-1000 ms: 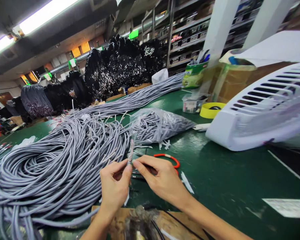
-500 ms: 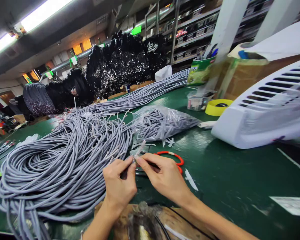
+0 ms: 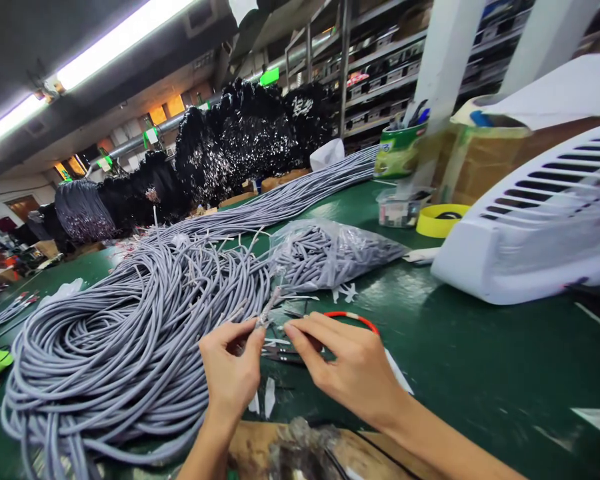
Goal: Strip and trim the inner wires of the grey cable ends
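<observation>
Between the thumb and forefinger of my left hand is the stripped end of a cable, its pale, frayed-looking core pointing up and away from me. My right hand is just to the right, thumb and forefinger pinched close together. Whatever is between those fingertips is too small to make out. Partly covered by my right hand lies a pair of scissors with a red handle. Left of my hands spreads a big coiled heap of grey cables, many ends stripped.
A clear plastic bag of short grey cable pieces lies beyond my hands. On the right stand a white slatted appliance, a yellow tape roll and a green can of pens. White scraps lie on the green table.
My right hand has drawn away to the right from the cable end, leaving a gap between the hands. My left hand still pinches the cable. The view has shifted slightly.
</observation>
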`<state>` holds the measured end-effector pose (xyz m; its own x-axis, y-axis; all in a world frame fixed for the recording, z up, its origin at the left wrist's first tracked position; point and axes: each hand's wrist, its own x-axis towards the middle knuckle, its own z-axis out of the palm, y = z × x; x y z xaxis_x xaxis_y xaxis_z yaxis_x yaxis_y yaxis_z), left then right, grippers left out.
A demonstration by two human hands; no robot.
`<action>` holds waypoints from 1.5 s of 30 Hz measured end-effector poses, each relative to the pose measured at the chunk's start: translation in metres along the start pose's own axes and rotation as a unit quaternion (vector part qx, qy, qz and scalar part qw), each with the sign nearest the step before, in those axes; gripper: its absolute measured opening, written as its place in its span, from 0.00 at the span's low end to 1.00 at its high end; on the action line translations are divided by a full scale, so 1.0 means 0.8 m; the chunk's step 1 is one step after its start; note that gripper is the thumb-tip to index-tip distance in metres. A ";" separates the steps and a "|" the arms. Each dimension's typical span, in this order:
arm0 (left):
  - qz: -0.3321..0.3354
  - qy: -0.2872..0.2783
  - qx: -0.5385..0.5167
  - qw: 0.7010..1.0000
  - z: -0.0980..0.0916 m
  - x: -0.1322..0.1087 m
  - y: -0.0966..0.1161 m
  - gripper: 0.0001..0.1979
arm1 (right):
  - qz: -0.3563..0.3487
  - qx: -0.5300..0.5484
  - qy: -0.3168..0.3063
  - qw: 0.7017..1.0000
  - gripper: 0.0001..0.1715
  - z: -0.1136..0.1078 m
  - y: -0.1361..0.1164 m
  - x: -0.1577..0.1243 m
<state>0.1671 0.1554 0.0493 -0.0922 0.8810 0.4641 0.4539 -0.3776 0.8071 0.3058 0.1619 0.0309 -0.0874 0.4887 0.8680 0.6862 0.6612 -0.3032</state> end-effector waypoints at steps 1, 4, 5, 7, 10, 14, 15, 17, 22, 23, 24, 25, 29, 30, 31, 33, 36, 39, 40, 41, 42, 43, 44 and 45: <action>0.013 0.007 0.013 1.000 0.000 -0.001 0.001 0.08 | -0.011 -0.008 0.015 1.000 0.17 -0.002 0.001 0.000; 0.044 0.016 0.043 0.998 0.000 -0.004 0.004 0.08 | -0.041 -0.028 0.033 0.998 0.16 -0.004 0.001 -0.002; 0.051 0.016 0.047 0.997 0.000 -0.005 0.005 0.08 | -0.046 -0.034 0.031 0.998 0.16 -0.004 0.001 -0.003; 0.061 0.015 0.053 0.997 0.000 -0.006 0.006 0.08 | -0.047 -0.043 0.026 0.998 0.16 -0.003 0.001 -0.004; 0.073 0.012 0.058 0.996 0.000 -0.007 0.007 0.08 | -0.045 -0.044 0.025 0.998 0.16 -0.002 0.000 -0.005; 0.096 0.010 0.064 0.993 0.002 -0.008 0.006 0.07 | -0.045 -0.039 0.022 0.998 0.18 -0.002 0.000 -0.004; 0.101 0.007 0.067 0.993 0.003 -0.008 0.006 0.07 | -0.037 -0.027 0.017 0.999 0.18 -0.002 -0.001 -0.003; 0.114 0.004 0.074 0.991 0.004 -0.009 0.006 0.07 | -0.003 0.016 -0.001 1.000 0.17 -0.002 -0.002 -0.001; 0.157 0.008 0.105 0.982 0.007 -0.013 0.006 0.08 | 0.118 0.116 -0.065 0.984 0.19 0.000 -0.006 0.004; 0.159 0.008 0.106 0.982 0.007 -0.013 0.006 0.09 | 0.126 0.119 -0.070 0.982 0.20 0.000 -0.006 0.004; 0.156 0.008 0.105 0.982 0.007 -0.013 0.006 0.08 | 0.123 0.117 -0.071 0.983 0.20 0.000 -0.005 0.004; 0.150 0.009 0.101 0.983 0.006 -0.013 0.006 0.08 | 0.111 0.108 -0.070 0.985 0.19 -0.001 -0.004 0.004; 0.120 0.024 0.094 0.988 0.004 -0.011 0.008 0.07 | 0.052 0.031 -0.047 0.997 0.18 -0.007 0.004 0.004; 0.120 0.026 0.097 0.988 0.004 -0.011 0.008 0.07 | 0.043 0.017 -0.037 0.998 0.17 -0.009 0.006 0.004; 0.124 0.027 0.102 0.987 0.004 -0.011 0.008 0.07 | 0.035 0.009 -0.025 0.999 0.17 -0.010 0.007 0.004; 0.134 0.028 0.112 0.984 0.004 -0.011 0.008 0.07 | 0.014 0.003 -0.010 1.000 0.17 -0.012 0.006 0.004; 0.145 0.030 0.115 0.982 0.005 -0.013 0.007 0.07 | -0.012 -0.018 -0.009 1.000 0.19 -0.012 0.003 0.004; 0.147 0.027 0.117 0.982 0.005 -0.013 0.007 0.07 | -0.021 -0.050 -0.004 0.999 0.20 -0.010 0.001 0.002; 0.148 0.026 0.119 0.981 0.005 -0.014 0.007 0.08 | -0.023 -0.057 -0.003 0.998 0.20 -0.009 0.000 0.001; 0.150 0.025 0.121 0.981 0.005 -0.014 0.007 0.08 | -0.024 -0.061 -0.001 0.998 0.21 -0.008 0.000 0.001; 0.152 0.024 0.124 0.980 0.005 -0.014 0.007 0.08 | -0.023 -0.063 -0.002 0.998 0.21 -0.008 0.000 0.001; 0.154 0.022 0.127 0.980 0.005 -0.014 0.007 0.08 | -0.020 -0.060 -0.003 0.998 0.21 -0.007 0.000 0.001; 0.156 0.020 0.129 0.979 0.005 -0.015 0.008 0.08 | -0.014 -0.051 -0.006 0.999 0.21 -0.007 0.000 0.000; 0.158 0.018 0.131 0.978 0.006 -0.015 0.008 0.08 | -0.004 -0.035 -0.010 0.999 0.21 -0.006 0.000 0.000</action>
<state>0.1751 0.1438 0.0472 0.0596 0.7195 0.6920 0.6768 -0.5387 0.5018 0.3090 0.1590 0.0332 -0.1075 0.4946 0.8624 0.7348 0.6239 -0.2663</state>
